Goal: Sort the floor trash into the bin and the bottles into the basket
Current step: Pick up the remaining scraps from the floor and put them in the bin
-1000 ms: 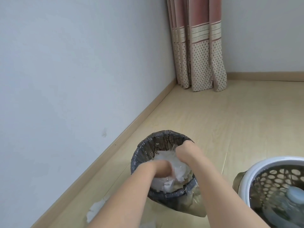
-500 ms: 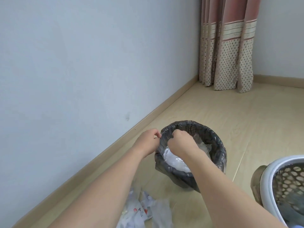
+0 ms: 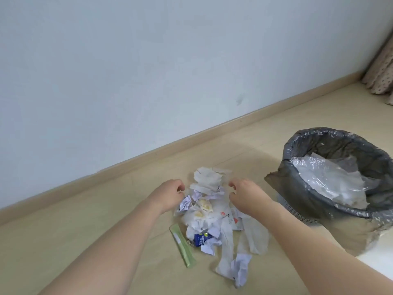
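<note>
a: hands?
b: left hand over the left edge of the trash pile, fingers curled loosely, nothing in them as far as i can see. right hand over the pile's right edge, thumb and fingers bent like a claw with a gap between, holding nothing.
a: touching the paper?
b: cannot tell, both are right at it. fingertips point at the white tissues at the far end.
a: what's in the pile?
b: crumpled white and lilac paper, a blue wrapper, long thin plastic strips, a green stick packet lying flat just left of it. all on the wood floor near the baseboard.
a: bin?
b: bin to the right of the pile, apart from it, grey liner folded over the rim, clear plastic and white scraps inside.
a: basket, bottles?
b: only a white sliver at the bottom right edge, cannot tell what it is.
</note>
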A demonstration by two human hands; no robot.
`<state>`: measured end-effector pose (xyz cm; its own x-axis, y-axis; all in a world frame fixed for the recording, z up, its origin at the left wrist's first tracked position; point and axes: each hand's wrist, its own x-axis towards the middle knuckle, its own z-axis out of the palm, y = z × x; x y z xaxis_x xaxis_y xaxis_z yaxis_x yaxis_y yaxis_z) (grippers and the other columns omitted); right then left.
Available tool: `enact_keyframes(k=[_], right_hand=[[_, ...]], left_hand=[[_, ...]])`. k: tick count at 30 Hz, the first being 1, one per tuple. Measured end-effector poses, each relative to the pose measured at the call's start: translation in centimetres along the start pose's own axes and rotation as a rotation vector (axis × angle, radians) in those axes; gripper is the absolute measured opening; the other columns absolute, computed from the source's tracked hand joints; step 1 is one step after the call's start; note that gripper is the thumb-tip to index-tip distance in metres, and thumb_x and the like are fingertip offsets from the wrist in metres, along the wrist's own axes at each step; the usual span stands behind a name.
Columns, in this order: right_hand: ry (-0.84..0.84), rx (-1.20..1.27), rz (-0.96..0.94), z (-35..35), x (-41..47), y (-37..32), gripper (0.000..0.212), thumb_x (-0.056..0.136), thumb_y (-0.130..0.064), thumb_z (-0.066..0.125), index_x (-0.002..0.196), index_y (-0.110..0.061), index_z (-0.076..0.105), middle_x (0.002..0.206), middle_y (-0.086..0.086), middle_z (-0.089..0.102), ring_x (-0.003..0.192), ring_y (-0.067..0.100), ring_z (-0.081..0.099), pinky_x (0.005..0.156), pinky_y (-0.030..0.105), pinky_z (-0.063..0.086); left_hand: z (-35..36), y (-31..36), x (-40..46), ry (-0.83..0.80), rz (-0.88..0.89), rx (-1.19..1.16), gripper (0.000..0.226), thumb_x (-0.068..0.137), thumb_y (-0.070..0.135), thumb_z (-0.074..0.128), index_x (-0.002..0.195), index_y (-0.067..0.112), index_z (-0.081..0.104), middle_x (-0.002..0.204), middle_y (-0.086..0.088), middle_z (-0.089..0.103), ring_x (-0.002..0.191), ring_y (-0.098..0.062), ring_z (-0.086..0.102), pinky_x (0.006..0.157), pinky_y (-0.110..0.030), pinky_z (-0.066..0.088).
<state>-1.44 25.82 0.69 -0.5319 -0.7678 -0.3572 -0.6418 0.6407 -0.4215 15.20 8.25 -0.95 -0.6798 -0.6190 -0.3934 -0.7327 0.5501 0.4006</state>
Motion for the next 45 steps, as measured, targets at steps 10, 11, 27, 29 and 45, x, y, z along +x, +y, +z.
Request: enact_keyframes(k=[10, 11, 27, 29, 45], right_hand=[[-0.180, -0.146, 0.036, 8.8, 2.9, -0.1, 0.025, 0.092, -0.025, 0.042, 0.114, -0.015, 0.051, 0.116, 0.003, 0.054, 0.102, 0.022, 0.052, 0.088, 0.033, 0.043], [-0.185, -0.154, 0.034, 9.2, 3.3, -0.4, 0.026, 0.093, -0.028, 0.042, 0.114, -0.015, 0.050, 0.116, 0.003, 0.054, 0.101, 0.022, 0.053, 0.087, 0.033, 0.044], [0.119, -0.292, 0.300, 11.4, 7.1, 0.6, 0.021, 0.094, -0.025, 0.044, 0.105, -0.013, 0.057, 0.110, 0.008, 0.059, 0.102, 0.028, 0.058, 0.078, 0.031, 0.044], [0.107, -0.356, 0.294, 10.9, 6.9, 0.3, 0.018, 0.093, -0.018, 0.041, 0.091, -0.018, 0.059, 0.100, 0.005, 0.062, 0.091, 0.025, 0.060, 0.069, 0.027, 0.041], [0.085, -0.086, 0.450, 5.6, 2.9, -6.3, 0.024, 0.090, -0.021, 0.037, 0.071, -0.011, 0.048, 0.076, 0.006, 0.056, 0.068, 0.026, 0.052, 0.056, 0.029, 0.038]], left_hand=[[8.2, -5.8, -2.2, -0.285, -0.401, -0.017, 0.049, 0.069, 0.057, 0.075, 0.093, 0.016, 0.061, 0.093, -0.001, 0.063, 0.096, -0.021, 0.065, 0.064, -0.025, 0.040], [8.8, -6.4, -2.1, -0.265, -0.422, -0.060, 0.044, 0.067, 0.055, 0.078, 0.080, 0.017, 0.060, 0.082, 0.001, 0.061, 0.090, -0.021, 0.066, 0.060, -0.025, 0.039], [7.3, -8.3, 1.2, -0.399, -0.520, -0.208, 0.017, 0.080, 0.012, 0.066, 0.071, 0.010, 0.052, 0.060, -0.006, 0.059, 0.041, -0.017, 0.054, 0.030, -0.014, 0.034], [7.1, -8.5, 1.2, -0.440, -0.498, -0.208, 0.015, 0.080, 0.012, 0.064, 0.070, 0.009, 0.053, 0.060, -0.006, 0.060, 0.040, -0.016, 0.054, 0.031, -0.014, 0.035], [5.5, -9.4, 3.2, -0.816, -0.524, -0.194, 0.028, 0.094, 0.015, 0.046, 0.066, 0.012, 0.039, 0.056, -0.002, 0.044, 0.040, -0.015, 0.043, 0.039, -0.019, 0.035]])
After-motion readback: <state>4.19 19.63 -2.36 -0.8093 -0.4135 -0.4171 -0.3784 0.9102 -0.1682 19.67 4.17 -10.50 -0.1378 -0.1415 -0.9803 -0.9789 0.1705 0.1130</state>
